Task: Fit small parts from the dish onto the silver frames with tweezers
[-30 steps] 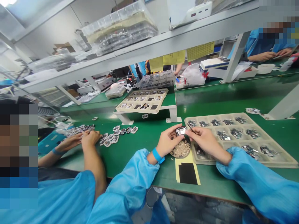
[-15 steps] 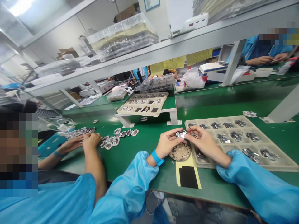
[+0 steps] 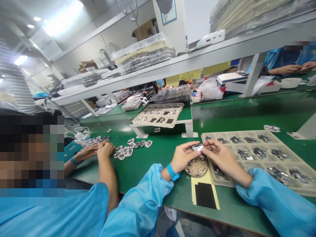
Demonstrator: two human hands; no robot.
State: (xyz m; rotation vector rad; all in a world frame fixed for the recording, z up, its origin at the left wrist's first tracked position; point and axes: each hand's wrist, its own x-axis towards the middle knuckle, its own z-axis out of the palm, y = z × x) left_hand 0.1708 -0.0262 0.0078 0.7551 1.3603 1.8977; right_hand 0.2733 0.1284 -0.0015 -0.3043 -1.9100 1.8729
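Observation:
A small casing with a dark rim and a pale, shiny inside [image 3: 197, 147] is held up between both hands. My left hand [image 3: 182, 157] pinches its left side, thumb in front and fingers behind. The thumb of my right hand [image 3: 221, 158] presses on the casing's lower right. A thin dark tool [image 3: 210, 144], possibly tweezers, sticks up from the fingers of that same hand. Just beneath the hands is a round dish [image 3: 197, 168] of tiny tan and dark pieces. My right hand is over the left edge of a compartment tray [image 3: 269, 161] of metallic parts.
A black sheet on yellow paper [image 3: 205, 196] lies near the bench edge. Several casings [image 3: 123, 152] are grouped left, beside a co-worker's hands [image 3: 105, 149]. A pale tray of casings [image 3: 170, 123] rests on a raised stand [image 3: 189, 128]. A shelf beam [image 3: 187, 61] crosses overhead.
The view has swung slightly left and up, so everything appears lower and farther right. Both hands keep nearly the same grip on the casing.

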